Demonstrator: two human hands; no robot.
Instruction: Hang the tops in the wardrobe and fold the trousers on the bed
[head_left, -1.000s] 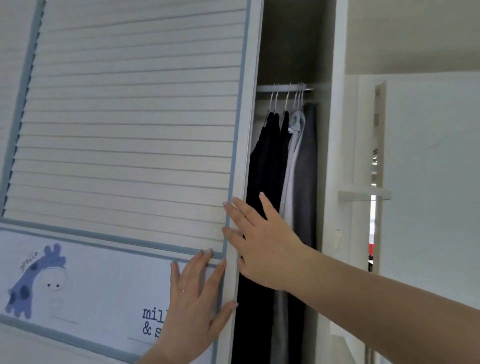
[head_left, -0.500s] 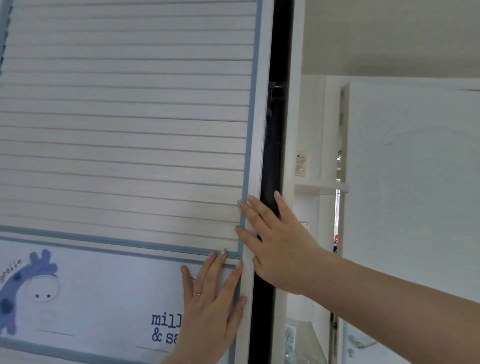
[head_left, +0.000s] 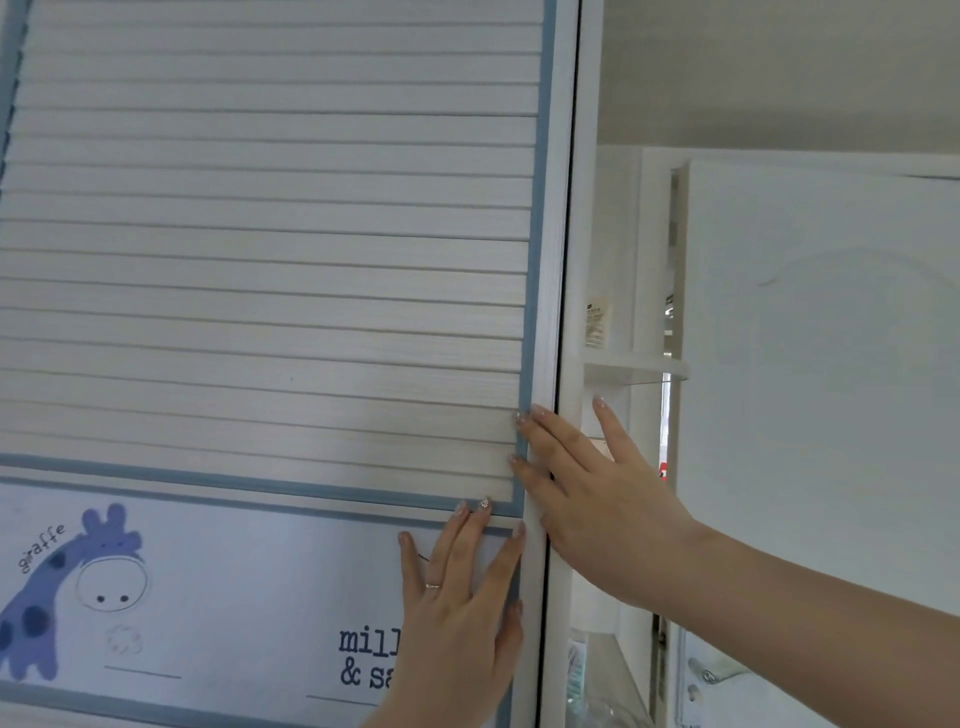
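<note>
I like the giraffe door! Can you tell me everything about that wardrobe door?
The wardrobe door looks like pale wood with ridged slats, blue trim and a lower panel showing a blue giraffe. It stands upright, slid against the white frame. The left hand presses flat on it; the right hand touches its edge.

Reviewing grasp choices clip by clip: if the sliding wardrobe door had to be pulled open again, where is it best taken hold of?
Probably by its right vertical edge strip, from the right. The sliding door shows no handle, and its slats are shallow, so that narrow white edge is the only graspable lip. The right hand and the left hand lie flat there now; the door looks shut against the frame, leaving little finger room.
</note>
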